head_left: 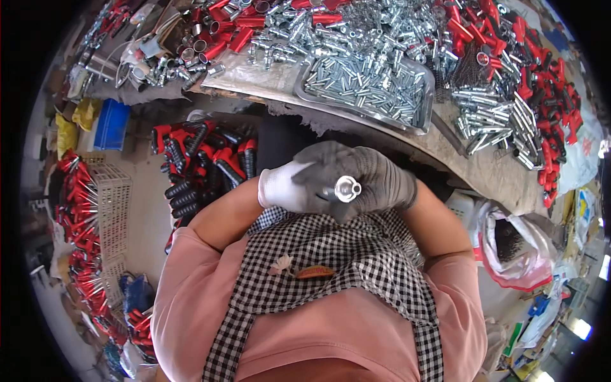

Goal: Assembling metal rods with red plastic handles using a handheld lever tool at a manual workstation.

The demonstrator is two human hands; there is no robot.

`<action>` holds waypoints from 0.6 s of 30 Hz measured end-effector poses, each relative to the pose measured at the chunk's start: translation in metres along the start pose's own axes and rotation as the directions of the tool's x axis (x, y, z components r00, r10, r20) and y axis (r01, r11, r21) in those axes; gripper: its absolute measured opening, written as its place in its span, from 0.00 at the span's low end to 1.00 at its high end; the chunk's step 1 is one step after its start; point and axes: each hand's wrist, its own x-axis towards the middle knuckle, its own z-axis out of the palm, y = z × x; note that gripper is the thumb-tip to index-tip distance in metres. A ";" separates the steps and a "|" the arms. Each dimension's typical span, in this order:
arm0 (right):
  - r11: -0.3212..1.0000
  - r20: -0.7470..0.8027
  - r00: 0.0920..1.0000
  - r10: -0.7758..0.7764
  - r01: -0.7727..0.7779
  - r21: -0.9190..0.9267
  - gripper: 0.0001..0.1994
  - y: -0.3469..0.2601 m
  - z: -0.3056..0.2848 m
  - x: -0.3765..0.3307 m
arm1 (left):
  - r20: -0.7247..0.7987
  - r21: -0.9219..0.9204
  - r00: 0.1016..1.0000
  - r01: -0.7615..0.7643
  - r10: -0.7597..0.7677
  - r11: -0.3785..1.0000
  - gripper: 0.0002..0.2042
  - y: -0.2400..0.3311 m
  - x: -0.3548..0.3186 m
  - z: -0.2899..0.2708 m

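My left hand (pixel 294 184), in a white glove with a dark grey palm side, closes in from the left in front of my chest. My right hand (pixel 385 181), in a dark grey glove, meets it from the right. Between them is a shiny metal fitting (pixel 347 189), seen nearly end-on with a round, ringed tip. The gloved fingers wrap round it and overlap, partly blurred; the rest of the fitting is hidden. Beyond my hands, a metal tray (pixel 430 95) full of short metal pins (pixel 363 86) rests on the workbench (pixel 248 83).
Loose metal fittings (pixel 375 28) and red tubes (pixel 240 39) heap the bench; longer rods (pixel 493 118) lie right. Black-and-red handled parts (pixel 207 156) pile left of my lap. A plastic crate (pixel 113 207) stands further left, an open white sack (pixel 541 254) at right.
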 end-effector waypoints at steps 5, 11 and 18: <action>0.993 0.415 0.909 0.047 0.001 -0.116 0.29 -0.021 -0.010 0.018 | 0.289 -0.185 0.957 0.086 -0.029 0.979 0.34 -0.041 -0.016 0.028; 0.916 -0.011 0.995 -0.102 0.090 -0.391 0.28 -0.007 -0.006 -0.008 | -0.242 0.083 0.970 -0.016 0.036 0.996 0.32 0.010 0.003 0.012; 0.622 -0.104 0.978 -0.182 0.032 -0.782 0.31 -0.040 0.006 -0.008 | -0.243 -0.067 0.968 0.045 -0.060 0.997 0.16 0.020 0.012 0.014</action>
